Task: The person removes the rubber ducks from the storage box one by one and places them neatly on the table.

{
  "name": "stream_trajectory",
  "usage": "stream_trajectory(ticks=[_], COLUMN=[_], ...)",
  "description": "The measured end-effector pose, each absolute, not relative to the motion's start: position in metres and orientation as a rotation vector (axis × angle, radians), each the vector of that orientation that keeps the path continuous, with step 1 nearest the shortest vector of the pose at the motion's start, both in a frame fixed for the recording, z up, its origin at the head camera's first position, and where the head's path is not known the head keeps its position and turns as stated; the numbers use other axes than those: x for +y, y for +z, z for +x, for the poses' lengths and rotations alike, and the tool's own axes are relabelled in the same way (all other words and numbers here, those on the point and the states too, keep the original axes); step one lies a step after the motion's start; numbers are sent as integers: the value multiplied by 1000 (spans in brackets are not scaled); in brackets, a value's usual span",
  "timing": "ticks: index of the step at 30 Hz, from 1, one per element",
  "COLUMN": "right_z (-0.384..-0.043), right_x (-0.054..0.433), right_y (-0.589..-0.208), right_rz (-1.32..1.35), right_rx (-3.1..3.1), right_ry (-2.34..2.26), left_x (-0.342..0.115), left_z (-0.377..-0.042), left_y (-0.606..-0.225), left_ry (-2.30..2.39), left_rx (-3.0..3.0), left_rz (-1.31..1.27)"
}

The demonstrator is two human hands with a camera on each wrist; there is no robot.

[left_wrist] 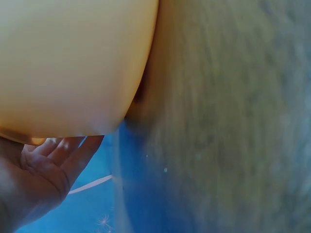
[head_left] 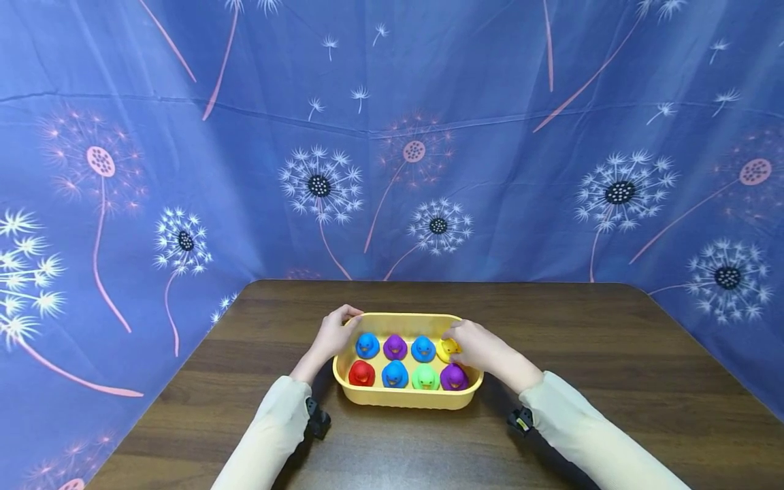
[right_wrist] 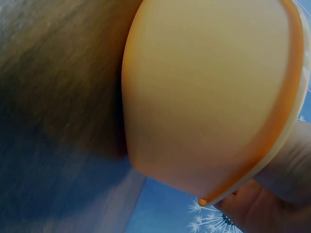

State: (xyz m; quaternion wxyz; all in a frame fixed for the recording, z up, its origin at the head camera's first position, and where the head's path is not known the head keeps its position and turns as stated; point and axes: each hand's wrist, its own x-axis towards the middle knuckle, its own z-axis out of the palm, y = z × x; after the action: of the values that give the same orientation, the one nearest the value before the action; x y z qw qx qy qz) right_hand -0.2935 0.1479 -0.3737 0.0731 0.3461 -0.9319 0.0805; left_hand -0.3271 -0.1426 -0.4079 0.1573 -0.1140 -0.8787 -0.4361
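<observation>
A yellow plastic tub (head_left: 404, 397) stands on the table with several rubber ducks in two rows inside it. My left hand (head_left: 335, 333) grips the tub's far left rim, the thumb over the edge and the fingers along the outside. At the right end my right hand (head_left: 480, 346) reaches over the rim and pinches a yellow duck (head_left: 449, 350) in the back row. Beside that duck sits a blue duck (head_left: 423, 349), and in front of it a purple duck (head_left: 454, 376). In the right wrist view the tub's wall (right_wrist: 209, 92) hides the fingertips.
The tub also holds a red duck (head_left: 362, 373), a green duck (head_left: 425, 377), another purple duck (head_left: 395, 347) and more blue ducks (head_left: 395, 374). Under it is a dark wooden table (head_left: 245, 327). A blue dandelion-print cloth (head_left: 514, 177) hangs behind the table's far edge.
</observation>
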Motion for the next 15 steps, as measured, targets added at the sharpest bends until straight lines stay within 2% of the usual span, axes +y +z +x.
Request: stream_trajectory(ticks=[15], right_z=[-299], right_x=[151], right_y=[-371], right_rz=[1003], right_rx=[-2782], right_ry=[444], left_x=[-141], left_z=[-325], left_y=[-409], left_ry=[-1306], left_rx=[-2514], left_rz=[-246])
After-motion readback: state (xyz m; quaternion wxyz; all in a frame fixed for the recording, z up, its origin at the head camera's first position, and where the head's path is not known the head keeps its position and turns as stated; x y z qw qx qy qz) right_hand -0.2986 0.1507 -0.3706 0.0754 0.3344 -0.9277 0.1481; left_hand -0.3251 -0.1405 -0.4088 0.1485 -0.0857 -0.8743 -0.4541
